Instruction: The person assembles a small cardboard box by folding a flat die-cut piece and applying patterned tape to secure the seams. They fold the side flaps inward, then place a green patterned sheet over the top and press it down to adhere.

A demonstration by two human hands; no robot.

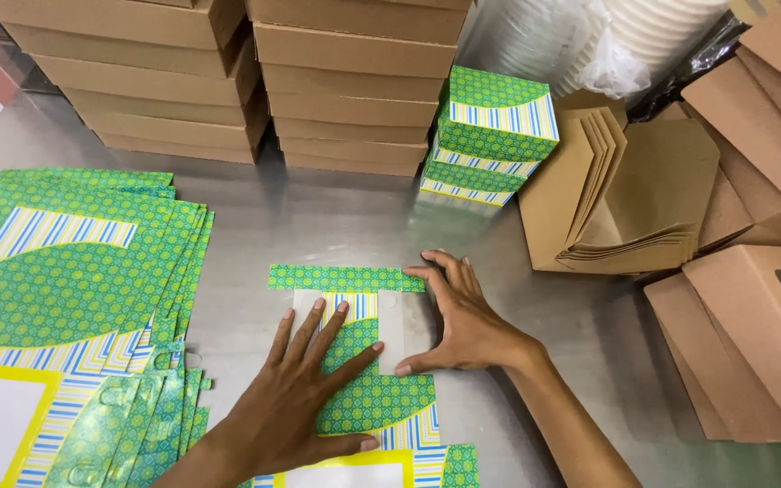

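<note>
From the head camera, looking down, a green patterned carton blank point(368, 380) lies flat on the steel bench point(318, 217), between a fanned pile of flat blanks point(74, 280) and brown folded cartons point(625, 194). The left hand point(305, 398) rests open, fingers spread, pinning the printed panel. The right hand point(463, 316) is also open, palm down on the white flap beside it, gripping nothing. To my eye, a clean fold wants steady pressure along the crease and the edges kept square. Finished green boxes point(494, 136) stand stacked behind.
</note>
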